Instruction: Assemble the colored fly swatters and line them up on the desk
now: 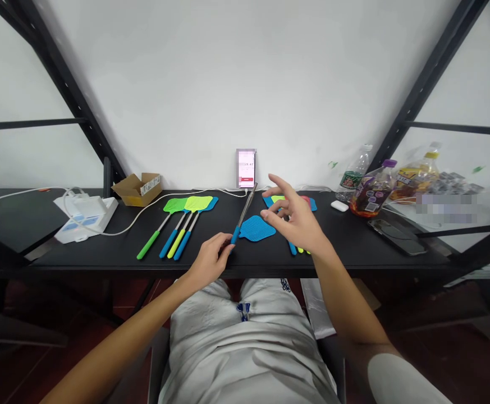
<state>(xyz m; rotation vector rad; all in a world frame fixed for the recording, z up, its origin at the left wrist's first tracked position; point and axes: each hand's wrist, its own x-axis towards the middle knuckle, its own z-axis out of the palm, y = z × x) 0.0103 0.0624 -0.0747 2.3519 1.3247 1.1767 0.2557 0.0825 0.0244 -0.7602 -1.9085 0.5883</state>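
My left hand is closed around the blue grip of a fly swatter handle, whose bare metal rod tilts up and away. A blue mesh swatter head lies flat on the black table just beyond, and no rod shows on it. My right hand hovers to the right of the rod with fingers apart and holds nothing. Behind and beneath it lie more fly swatters, partly hidden by the hand. On the left, several fly swatters with green, yellow and blue heads lie side by side.
Against the wall leans a lit phone. An open cardboard box, a white package and a white cable are at left. At right stand drink bottles, a white earphone case and a dark phone.
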